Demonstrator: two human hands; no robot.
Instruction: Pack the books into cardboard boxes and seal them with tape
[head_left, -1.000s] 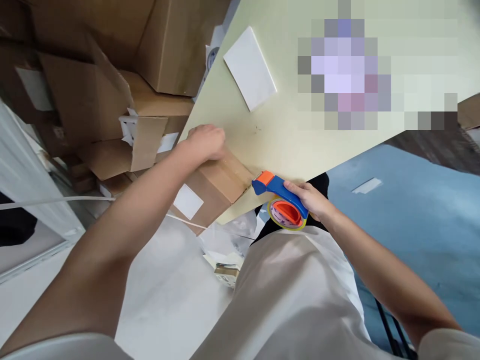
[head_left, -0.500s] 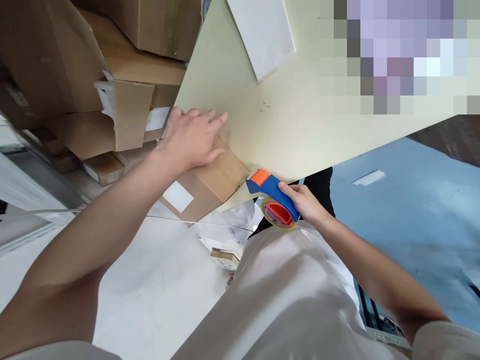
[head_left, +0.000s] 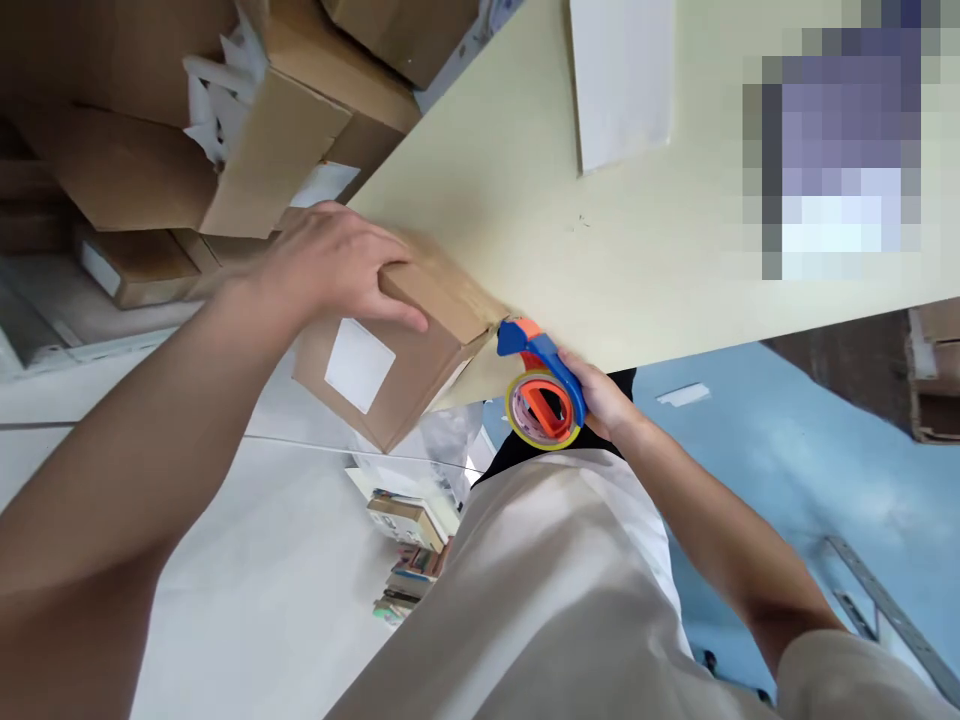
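A brown cardboard box [head_left: 420, 375] with a white label [head_left: 360, 365] sits tilted at the edge of the pale table [head_left: 675, 270]. My left hand [head_left: 337, 262] grips its upper edge, thumb against the labelled side and the other fingers over the top, partly hidden. In my right hand [head_left: 606, 398] is a blue and orange tape dispenser [head_left: 568, 378] carrying a roll of tape. The dispenser's head is at the box's near right corner, where a strip of tape seems to run along the top.
A white sheet [head_left: 622, 85] lies on the table. Open cardboard boxes [head_left: 277, 150] with white packing paper stand at the upper left. Below the table edge is a stack of books or small boxes [head_left: 409, 525]. A blurred-out area covers the upper right.
My left hand has shifted from lying flat on the box top to gripping its edge. The box is tilted more, showing more of its labelled side. The dispenser stays near the corner, turned slightly.
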